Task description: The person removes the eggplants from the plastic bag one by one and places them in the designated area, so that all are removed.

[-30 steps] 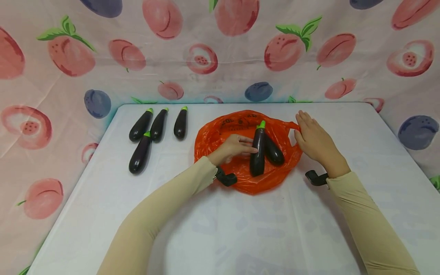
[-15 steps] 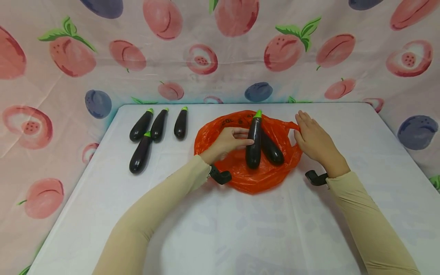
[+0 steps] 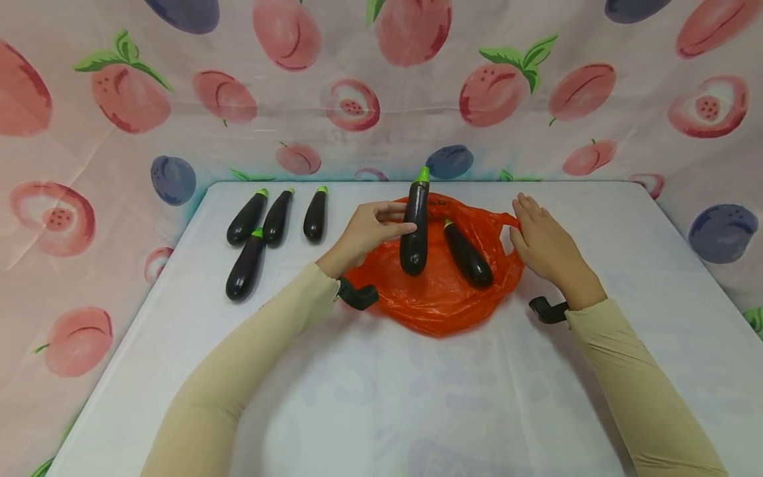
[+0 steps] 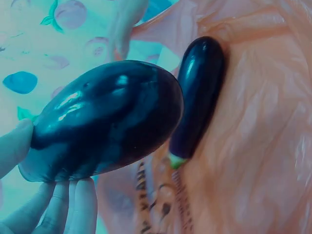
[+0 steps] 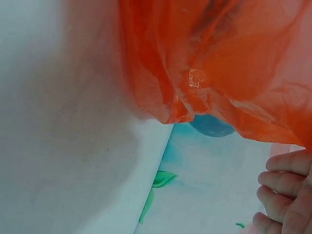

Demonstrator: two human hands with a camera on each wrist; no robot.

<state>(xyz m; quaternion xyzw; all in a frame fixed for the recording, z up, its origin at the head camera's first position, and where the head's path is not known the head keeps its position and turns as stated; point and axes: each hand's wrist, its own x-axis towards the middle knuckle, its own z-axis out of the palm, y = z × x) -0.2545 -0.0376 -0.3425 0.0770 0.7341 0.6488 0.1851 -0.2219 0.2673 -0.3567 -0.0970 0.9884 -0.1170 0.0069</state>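
Note:
My left hand (image 3: 363, 235) holds a dark, glossy eggplant (image 3: 414, 232) with a green stem end over the orange plastic bag (image 3: 432, 318), thumb on one side and fingers on the other. In the left wrist view, this eggplant (image 4: 112, 117) looms large, its rounded end pointing right. A second eggplant (image 3: 467, 255) lies in the opened bag. My right hand (image 3: 548, 245) is at the bag's right side, fingers extended and together, with the stretched handle (image 3: 507, 218) caught at its thumb side. In the right wrist view, the bag rises above the fingers (image 5: 278, 183).
Several more eggplants (image 3: 244, 268) lie on the white table (image 3: 381, 411) left of the bag, grouped toward the back. A fruit-print cloth (image 3: 411, 99) hangs behind the table's far edge. Printed lettering shows on the bag's inside in the left wrist view.
My left hand has lifted the eggplant off the other one and carried it up and to the left. The right hand stays in place at the bag's handle.

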